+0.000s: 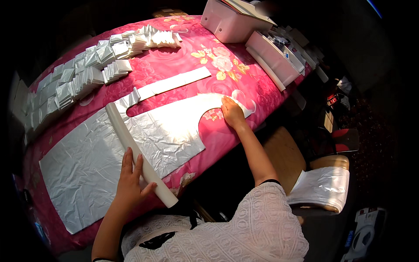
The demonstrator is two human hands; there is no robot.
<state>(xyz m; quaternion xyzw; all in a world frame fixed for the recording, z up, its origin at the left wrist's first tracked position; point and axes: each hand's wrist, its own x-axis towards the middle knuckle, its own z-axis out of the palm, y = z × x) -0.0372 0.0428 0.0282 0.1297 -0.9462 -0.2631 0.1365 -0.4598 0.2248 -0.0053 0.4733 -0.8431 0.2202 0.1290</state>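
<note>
A thin white plastic sheet (83, 161) with curved cut-outs and a long strap at its far side lies spread and wrinkled on the table. Across its middle rests a white tube (126, 137), its near end jutting past the table's edge. My left hand (131, 177) lies on the near half of this tube, fingers stretched out and thumb apart, not wrapped round it. Farther right, my right hand (232, 111) presses flat on the narrow right end of the sheet, beside a curved cut-out, with its fingers extended.
Rows of folded white packets (91, 61) line the table's far left. A pink flowered tablecloth (262, 98) covers the table. Two pale bins (227, 22) stand at the far right, one holding small items. White plastic (323, 185) drapes over a wooden chair (283, 153) at right.
</note>
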